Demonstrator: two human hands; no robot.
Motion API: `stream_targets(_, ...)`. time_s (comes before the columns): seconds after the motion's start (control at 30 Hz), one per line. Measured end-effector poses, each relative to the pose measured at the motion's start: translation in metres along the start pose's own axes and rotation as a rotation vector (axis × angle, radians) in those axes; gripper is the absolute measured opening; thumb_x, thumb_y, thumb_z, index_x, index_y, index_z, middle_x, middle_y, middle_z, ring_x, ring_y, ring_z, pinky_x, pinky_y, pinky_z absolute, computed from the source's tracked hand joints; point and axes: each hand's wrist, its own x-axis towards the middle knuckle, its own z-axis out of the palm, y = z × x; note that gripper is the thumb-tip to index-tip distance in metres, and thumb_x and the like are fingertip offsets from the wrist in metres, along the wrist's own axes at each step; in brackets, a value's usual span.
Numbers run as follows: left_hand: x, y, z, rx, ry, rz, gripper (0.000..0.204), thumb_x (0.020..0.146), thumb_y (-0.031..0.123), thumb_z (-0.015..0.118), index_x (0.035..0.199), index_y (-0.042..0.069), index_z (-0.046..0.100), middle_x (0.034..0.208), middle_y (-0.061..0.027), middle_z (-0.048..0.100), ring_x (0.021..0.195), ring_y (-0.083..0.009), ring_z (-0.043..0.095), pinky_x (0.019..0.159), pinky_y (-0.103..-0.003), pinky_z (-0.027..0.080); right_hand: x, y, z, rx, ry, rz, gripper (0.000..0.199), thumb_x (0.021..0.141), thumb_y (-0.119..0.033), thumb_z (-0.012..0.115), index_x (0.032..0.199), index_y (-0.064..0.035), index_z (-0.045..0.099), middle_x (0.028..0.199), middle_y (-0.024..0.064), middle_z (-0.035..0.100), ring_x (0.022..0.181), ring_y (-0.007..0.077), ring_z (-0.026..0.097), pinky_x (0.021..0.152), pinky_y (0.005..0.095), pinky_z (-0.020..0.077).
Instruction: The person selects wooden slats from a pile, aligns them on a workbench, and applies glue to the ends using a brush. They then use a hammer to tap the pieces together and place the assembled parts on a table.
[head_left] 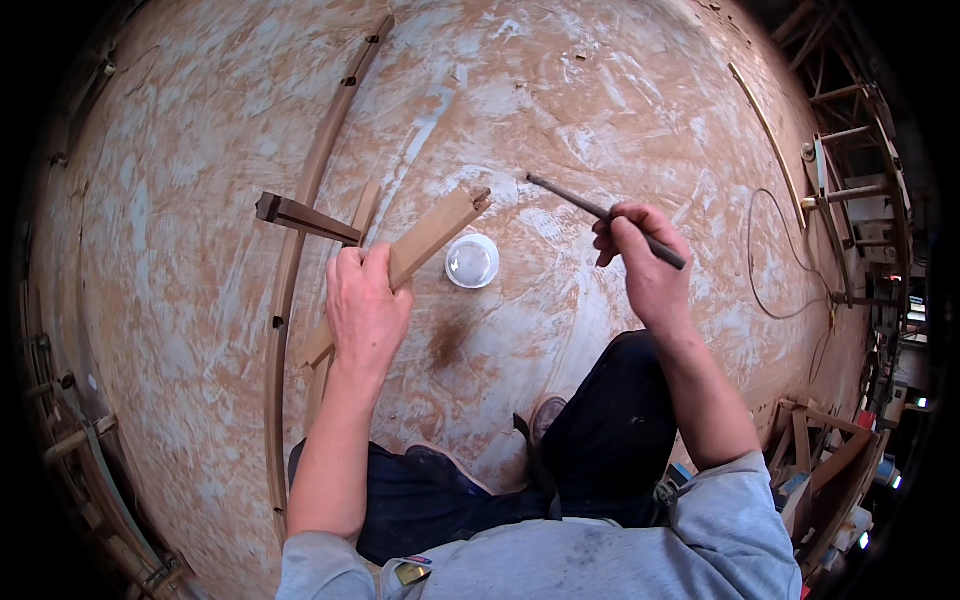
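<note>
My left hand (366,305) grips a long wooden piece (432,237) that slants up to the right, its notched end near a small white round cup (472,261) on the board. My right hand (640,255) holds a thin dark brush (585,204) like a pencil, its tip pointing up-left, above and to the right of the cup. The brush tip hangs apart from the wood. A second dark wooden piece (303,217) lies crosswise just left of my left hand.
A large paint-smeared work board (600,100) fills the view. A long curved wooden strip (290,270) runs down its left side. A thin cable (775,270) loops at the right. Wooden frames (830,470) stand at the lower right. My dark-trousered knees (590,440) sit below.
</note>
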Motion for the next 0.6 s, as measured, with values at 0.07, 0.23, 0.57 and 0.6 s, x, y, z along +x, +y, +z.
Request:
stream_targets(0.07,0.0,-0.006,0.0,0.011,0.038,0.056,0.036,0.069,0.007,0.07,0.103,0.005,0.059,0.093,-0.0134,0.057,0.089,-0.0317,0.053,0.079,-0.041,0.044,0.006,0.0,0.002,0.044,-0.055,0.028,0.018,0.093,-0.011,0.053,0.099,0.0047,0.059,0.082,0.0079,0.064,0.07,0.0109,0.059,0.06,0.0241,0.0497)
stream_targets(0.23,-0.001,-0.009,-0.004,-0.047,0.009,0.017,0.035,0.07,0.007,0.069,0.104,0.006,0.058,0.094,-0.0136,0.06,0.086,-0.0314,0.056,0.076,-0.041,0.046,0.037,0.038,0.03,-0.128,-0.301,0.316,0.025,0.093,-0.022,0.053,0.096,0.0008,0.062,0.078,0.0043,0.063,0.065,0.0089,0.057,0.056,0.0233,0.0481)
stream_targets(0.57,-0.001,-0.016,-0.016,0.011,0.044,0.062,0.042,0.071,0.001,0.065,0.111,0.003,0.052,0.095,-0.0155,0.053,0.091,-0.0343,0.053,0.079,-0.043,0.044,0.027,0.183,0.063,-0.522,-0.518,0.253,0.023,0.087,-0.024,0.061,0.099,-0.0056,0.067,0.091,0.0135,0.068,0.086,0.025,0.065,0.079,0.0348,0.0495)
stream_targets(0.6,-0.001,-0.016,-0.015,0.012,0.041,0.078,0.042,0.071,-0.001,0.065,0.111,0.002,0.052,0.095,-0.0154,0.053,0.091,-0.0344,0.052,0.08,-0.044,0.043,0.022,0.194,0.061,-0.511,-0.526,0.243,0.023,0.087,-0.024,0.061,0.099,-0.0058,0.067,0.093,0.0137,0.068,0.087,0.0252,0.065,0.08,0.0348,0.0495)
